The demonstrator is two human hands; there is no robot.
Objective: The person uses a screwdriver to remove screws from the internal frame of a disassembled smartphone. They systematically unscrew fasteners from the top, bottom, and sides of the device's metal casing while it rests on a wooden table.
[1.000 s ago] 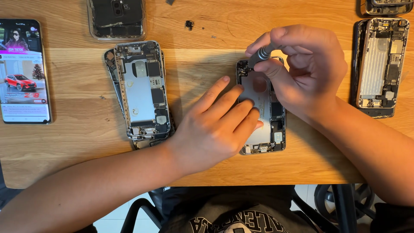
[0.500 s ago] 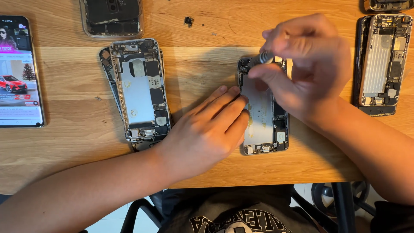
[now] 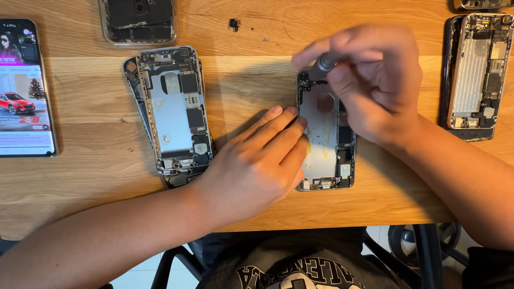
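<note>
Opened phone chassis (image 3: 325, 134) lies at counter (image 3: 80, 203) centre, pinned flat by left hand (image 3: 257, 166). Screwdriver (image 3: 324, 64), clenched in right hand (image 3: 369, 80), has been shifted to the chassis's 12 o'clock corner; driving continues.

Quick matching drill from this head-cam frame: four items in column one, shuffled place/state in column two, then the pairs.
Column one:
1. left hand
2. right hand
3. lit phone
4. small black part

Column two:
A. lies loose on the wooden table, near the far edge
B. pinches a grey screwdriver at the top of the opened phone chassis
C. lies screen up at the table's left edge
D. rests flat, fingers on the chassis's left edge

Pairs: 1-D, 2-B, 3-C, 4-A
</note>
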